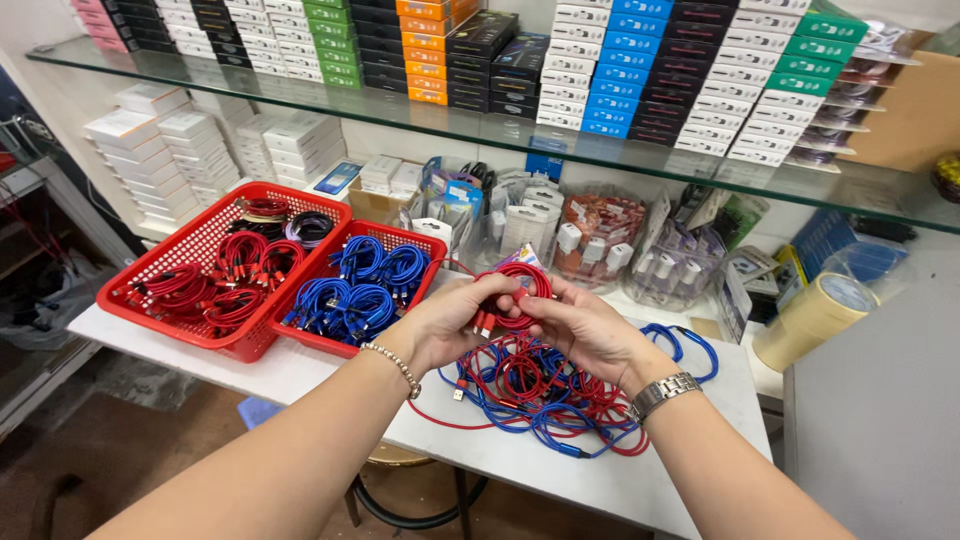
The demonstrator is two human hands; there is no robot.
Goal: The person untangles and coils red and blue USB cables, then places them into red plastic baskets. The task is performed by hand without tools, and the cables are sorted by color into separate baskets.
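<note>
Hands [450,318] [585,325] grip red cable coil [512,290]; tangled cables [545,385] beneath, red baskets [160,262] left.

We stand at a white desk [300,370] pushed against a pale wall [30,30]. Above it runs a glass shelf [500,135] loaded with stacked small boxes [640,70] in many colours. Under the desk we see a brown floor [130,440] and a round stool [400,480]. A grey cabinet [880,400] stands on our right, evenly lit.
</note>
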